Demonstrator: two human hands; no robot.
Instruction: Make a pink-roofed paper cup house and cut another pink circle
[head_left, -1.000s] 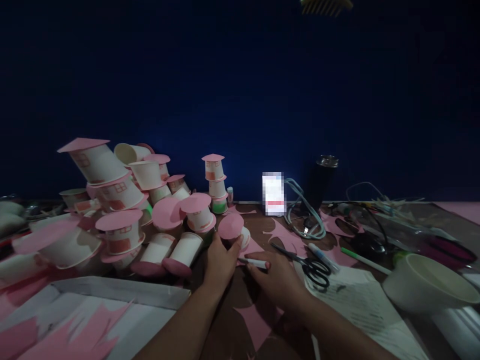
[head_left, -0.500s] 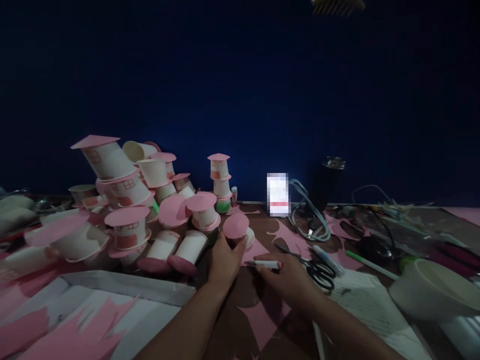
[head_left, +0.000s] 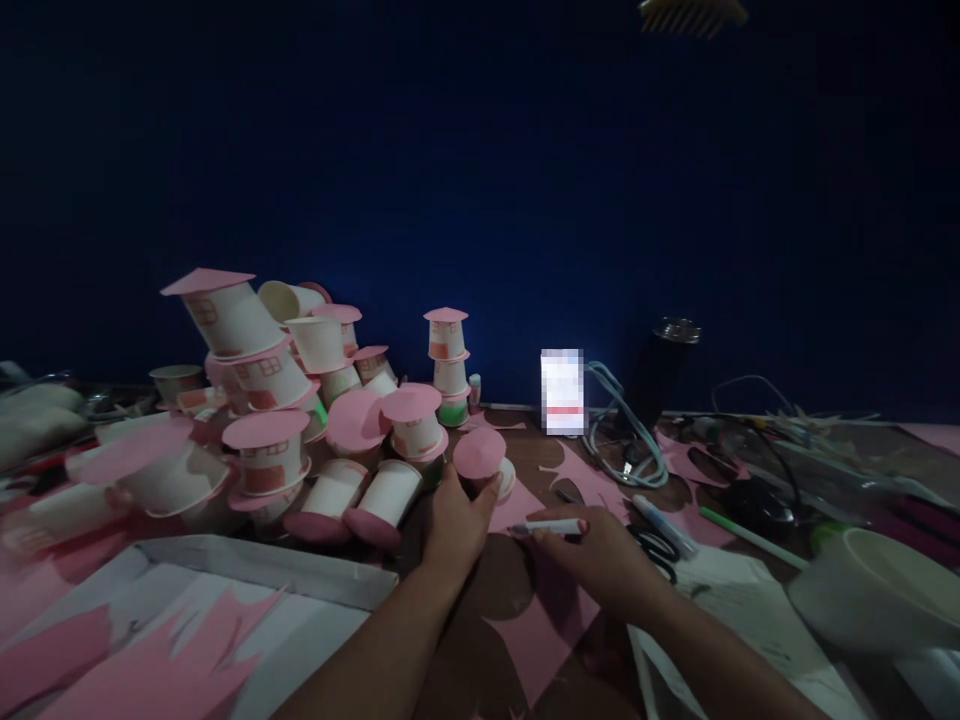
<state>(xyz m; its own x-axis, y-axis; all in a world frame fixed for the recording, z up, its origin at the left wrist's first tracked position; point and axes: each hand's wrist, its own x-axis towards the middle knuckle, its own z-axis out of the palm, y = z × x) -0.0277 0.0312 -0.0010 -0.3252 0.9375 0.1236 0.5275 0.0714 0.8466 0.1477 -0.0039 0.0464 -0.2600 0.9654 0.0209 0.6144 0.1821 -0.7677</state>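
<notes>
Here, at the bottom left of the frame, a white tray (head_left: 255, 570) holds jagged pink paper offcuts (head_left: 150, 670), and a pink paper sheet (head_left: 536, 625) lies on the dark counter (head_left: 465, 650) between the two forearms.

Just above centre-bottom, the left hand (head_left: 454, 520) is closed round a paper cup (head_left: 487, 468) capped with a pink disc, which lies tilted on the counter with the disc facing the camera; fingers wrap its near side and the thumb sits at the disc's edge. Right of it, the right hand (head_left: 600, 555) pinches a white marker (head_left: 551, 527) whose tip points left toward the cup, not yet touching it.

As a judgement, the step in hand is drawing on the cup wall: the cup is steadied and the pen is brought up. The next move calls for a firm hold by the left hand so the cup does not roll, and for the marker tip to meet the white wall, not the pink disc.

Further right lie scissors (head_left: 652, 548), another pen (head_left: 664, 520) and a green-tipped pen (head_left: 750, 538), with a white bowl (head_left: 877, 590) at the right edge. Toward the left, a pile of finished cup houses (head_left: 262, 400) leans together. At the far edge stand a three-cup stack (head_left: 448, 365), coiled cables (head_left: 622, 440) and a dark tumbler (head_left: 664, 375) against the blue wall (head_left: 480, 180).
</notes>
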